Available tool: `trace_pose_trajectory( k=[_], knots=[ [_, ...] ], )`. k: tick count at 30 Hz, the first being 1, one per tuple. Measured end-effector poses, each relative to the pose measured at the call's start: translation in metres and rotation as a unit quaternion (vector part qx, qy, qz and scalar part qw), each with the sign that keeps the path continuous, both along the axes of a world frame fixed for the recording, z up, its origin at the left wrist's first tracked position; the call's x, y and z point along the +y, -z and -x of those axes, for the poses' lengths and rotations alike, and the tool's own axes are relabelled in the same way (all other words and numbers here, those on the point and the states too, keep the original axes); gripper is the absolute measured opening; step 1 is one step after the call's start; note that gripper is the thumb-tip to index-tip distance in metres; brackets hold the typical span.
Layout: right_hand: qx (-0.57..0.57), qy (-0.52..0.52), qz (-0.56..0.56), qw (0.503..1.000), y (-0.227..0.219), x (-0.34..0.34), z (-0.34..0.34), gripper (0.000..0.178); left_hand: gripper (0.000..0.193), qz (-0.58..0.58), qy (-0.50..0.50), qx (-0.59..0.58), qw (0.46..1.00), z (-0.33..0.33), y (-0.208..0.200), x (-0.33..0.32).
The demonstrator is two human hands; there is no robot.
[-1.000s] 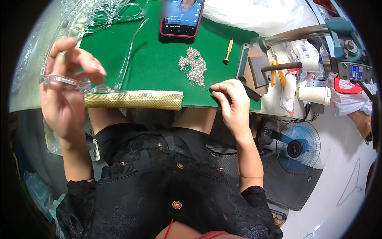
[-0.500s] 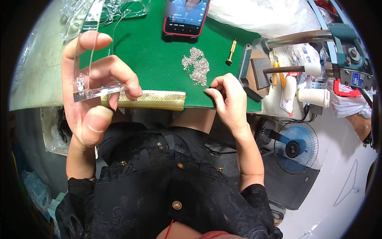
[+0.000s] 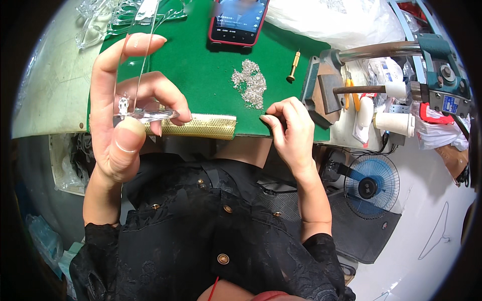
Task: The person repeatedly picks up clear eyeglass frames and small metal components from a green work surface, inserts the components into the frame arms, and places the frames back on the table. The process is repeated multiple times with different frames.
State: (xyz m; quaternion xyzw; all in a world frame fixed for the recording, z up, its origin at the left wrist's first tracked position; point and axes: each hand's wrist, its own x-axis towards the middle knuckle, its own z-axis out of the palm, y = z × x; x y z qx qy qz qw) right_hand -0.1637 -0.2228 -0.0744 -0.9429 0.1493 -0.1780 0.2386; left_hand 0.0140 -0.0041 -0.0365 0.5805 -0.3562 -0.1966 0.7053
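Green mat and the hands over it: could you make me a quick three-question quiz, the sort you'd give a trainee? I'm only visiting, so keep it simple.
1. Which hand holds the clear glasses frame?
2. True or false: the brass-coloured screwdriver lies to the right of the pile of tiny metal bits.
3. Fill in the colour: the phone has a ____ edge.

Key:
1. The left hand.
2. True.
3. Red.
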Motion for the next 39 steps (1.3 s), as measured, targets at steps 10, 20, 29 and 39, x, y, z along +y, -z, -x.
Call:
trace_pose_trajectory(
  k=[10,20,29,39],
  knots=[
    [0.011,-0.018,0.103,0.994,0.004,-0.003,0.003,0.012,0.1,0.012,-0.048,0.005,0.999,0.01,-0.003,-0.005],
    [-0.138,-0.046,-0.117,0.982,-0.038,-0.009,0.008,0.011,0.095,0.021,0.184,-0.081,0.979,0.032,-0.002,-0.044],
    [-0.217,-0.151,0.079,0.961,-0.095,0.011,-0.001,0.016,0.079,-0.024,0.244,-0.17,0.955,0.061,-0.006,-0.075],
    [-0.223,-0.149,0.039,0.963,-0.091,0.012,-0.003,0.019,0.083,-0.031,0.238,-0.176,0.955,0.06,-0.001,-0.075]
  ],
)
